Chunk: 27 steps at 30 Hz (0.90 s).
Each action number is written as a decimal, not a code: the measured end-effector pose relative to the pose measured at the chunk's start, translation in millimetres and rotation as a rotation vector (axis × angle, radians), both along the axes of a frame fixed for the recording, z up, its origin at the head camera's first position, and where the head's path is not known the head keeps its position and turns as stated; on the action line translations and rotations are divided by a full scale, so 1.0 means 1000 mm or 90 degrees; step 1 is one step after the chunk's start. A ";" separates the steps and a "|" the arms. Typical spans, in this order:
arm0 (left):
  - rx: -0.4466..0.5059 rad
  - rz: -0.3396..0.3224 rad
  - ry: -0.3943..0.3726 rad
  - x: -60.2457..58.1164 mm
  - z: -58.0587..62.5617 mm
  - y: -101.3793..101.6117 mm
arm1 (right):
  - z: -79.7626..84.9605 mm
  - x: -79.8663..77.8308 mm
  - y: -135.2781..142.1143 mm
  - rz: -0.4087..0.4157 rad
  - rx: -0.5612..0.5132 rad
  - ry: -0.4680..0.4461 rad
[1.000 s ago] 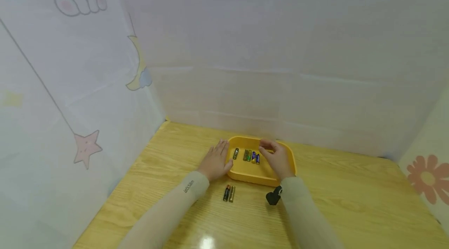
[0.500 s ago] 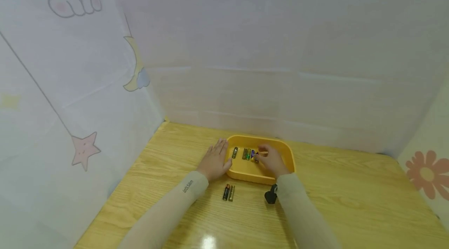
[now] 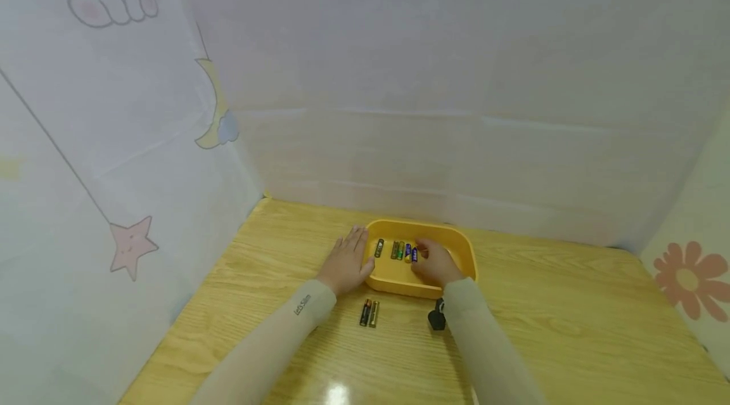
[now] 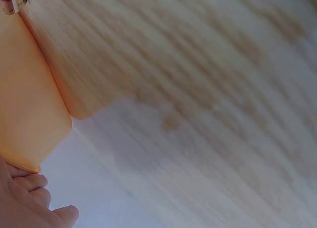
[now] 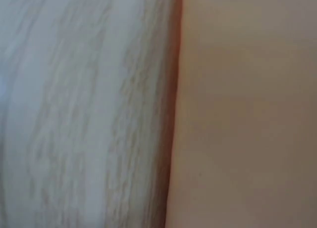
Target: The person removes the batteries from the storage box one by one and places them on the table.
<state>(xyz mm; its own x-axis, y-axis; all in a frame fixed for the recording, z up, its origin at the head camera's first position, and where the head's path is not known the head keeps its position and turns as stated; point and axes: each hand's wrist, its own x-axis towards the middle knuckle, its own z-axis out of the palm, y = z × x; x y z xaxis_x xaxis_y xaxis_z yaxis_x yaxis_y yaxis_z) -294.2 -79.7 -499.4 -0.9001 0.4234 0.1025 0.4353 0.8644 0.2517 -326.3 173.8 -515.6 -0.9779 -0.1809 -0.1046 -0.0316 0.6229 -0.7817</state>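
A yellow tray [image 3: 399, 287] stands on the table. My left hand [image 3: 344, 265] rests against its left side, fingers extended along the rim; in the left wrist view the fingers [image 4: 30, 196] meet a tray corner. Inside the tray, my right hand [image 3: 438, 263] has its thumb and index finger at the two ends of a purple-blue battery [image 3: 414, 255]. Left of that lie another purple-blue battery [image 3: 407, 253], a green one [image 3: 401, 251] and a brownish one [image 3: 395, 250] in a row. A dark battery [image 3: 379, 248] lies apart near the left wall. The right wrist view shows only the tray wall [image 5: 242, 114].
In front of the tray, a black-and-copper battery [image 3: 365, 313] and a gold battery [image 3: 374, 314] lie side by side on the wooden table [image 3: 570, 329]. A black wrist-worn device [image 3: 436, 319] hangs by the right cuff. Light sheeting [image 3: 365, 75] encloses the back and sides.
My right hand has come down and left from above the tray's right side to the purple-blue battery. The left hand keeps its place on the tray's side.
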 end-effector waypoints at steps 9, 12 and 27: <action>0.001 -0.002 0.002 0.000 0.002 0.000 | 0.003 0.000 -0.001 0.003 0.018 0.013; -0.002 -0.003 0.008 0.001 0.002 0.000 | 0.003 0.001 -0.001 -0.002 0.020 0.011; 0.000 0.003 0.006 0.001 -0.001 0.001 | 0.002 0.004 0.000 -0.025 0.024 0.005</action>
